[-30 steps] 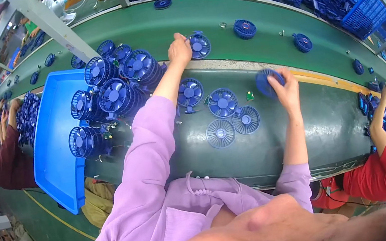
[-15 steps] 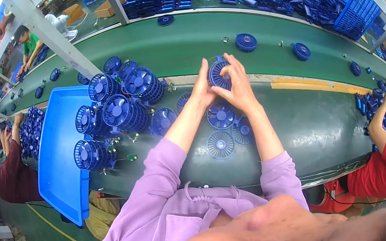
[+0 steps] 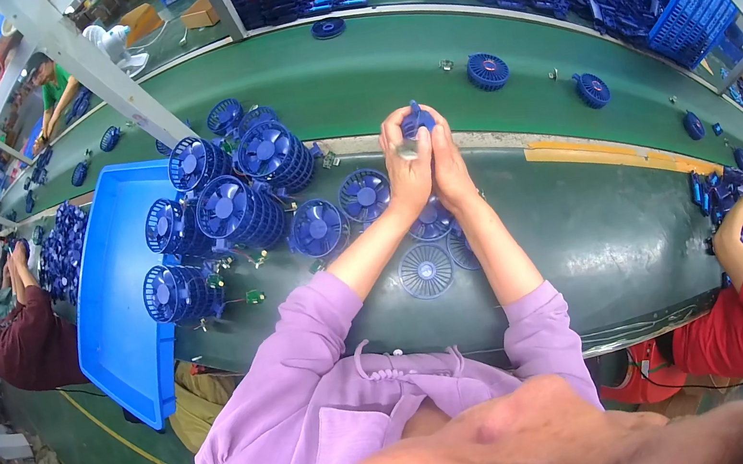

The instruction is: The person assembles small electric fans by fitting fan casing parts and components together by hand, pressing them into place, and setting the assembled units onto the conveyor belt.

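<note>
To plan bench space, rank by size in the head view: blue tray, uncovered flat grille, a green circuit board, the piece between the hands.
1. Blue tray
2. Flat grille
3. Green circuit board
Unsure: held piece, partly hidden.

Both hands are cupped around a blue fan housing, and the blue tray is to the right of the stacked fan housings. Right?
One error: the blue tray is to the left of the stacked fan housings, as the head view shows. The left hand and right hand are cupped around a blue fan housing.
</note>
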The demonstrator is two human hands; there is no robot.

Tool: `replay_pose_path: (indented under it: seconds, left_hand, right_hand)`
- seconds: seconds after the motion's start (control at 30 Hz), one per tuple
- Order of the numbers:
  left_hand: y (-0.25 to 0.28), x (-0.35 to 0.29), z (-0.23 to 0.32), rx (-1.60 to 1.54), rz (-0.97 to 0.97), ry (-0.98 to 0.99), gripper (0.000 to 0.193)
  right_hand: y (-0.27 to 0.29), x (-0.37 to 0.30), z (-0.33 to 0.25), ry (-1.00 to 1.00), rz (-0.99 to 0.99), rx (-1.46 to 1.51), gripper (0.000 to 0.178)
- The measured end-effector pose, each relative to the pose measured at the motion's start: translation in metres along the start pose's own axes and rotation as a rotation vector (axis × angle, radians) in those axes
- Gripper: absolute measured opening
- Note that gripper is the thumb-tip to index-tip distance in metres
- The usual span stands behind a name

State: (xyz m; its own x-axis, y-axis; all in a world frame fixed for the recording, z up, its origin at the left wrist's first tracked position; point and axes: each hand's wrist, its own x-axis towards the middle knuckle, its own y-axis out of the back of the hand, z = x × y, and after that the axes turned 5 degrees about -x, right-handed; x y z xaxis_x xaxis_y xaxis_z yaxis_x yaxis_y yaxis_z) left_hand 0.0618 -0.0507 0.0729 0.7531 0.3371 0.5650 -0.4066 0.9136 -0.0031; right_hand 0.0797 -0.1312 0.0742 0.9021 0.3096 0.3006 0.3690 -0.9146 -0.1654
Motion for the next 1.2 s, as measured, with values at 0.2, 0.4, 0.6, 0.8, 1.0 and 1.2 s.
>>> replay_pose_path:
  seconds: [0.2,0.4,0.6,0.8,1.0,1.2]
  left_hand:
    - [0.008,0.019,0.001,0.004,-0.085,0.012,0.041]
    - [0.018,0.014,-0.014,0.395,-0.277,-0.037,0.058]
    - [0.031,0.003,-0.008,0.413,-1.004,-0.106,0.026]
    - [0.025,0.006,0.014,0.627,-1.014,0.037,0.013]
    - [0.034,0.005,0.001,0.321,-0.427,0.009,0.024]
    - [0.040,-0.001,-0.011,-0.489,-0.122,0.476,0.036]
  right_hand:
    - [0.001,0.017,0.002,-0.015,0.060,-0.019,0.049]
    - [0.066,0.067,0.000,0.144,0.313,-0.715,0.062]
    - [0.114,0.000,-0.025,0.095,0.081,-1.199,0.045]
    - [0.092,-0.097,-0.062,-0.283,-0.152,-1.222,0.044]
    - [0.070,-0.118,-0.045,-0.214,-0.111,-1.255,0.051]
    - [0.082,-0.069,-0.053,-0.105,0.148,-0.632,0.019]
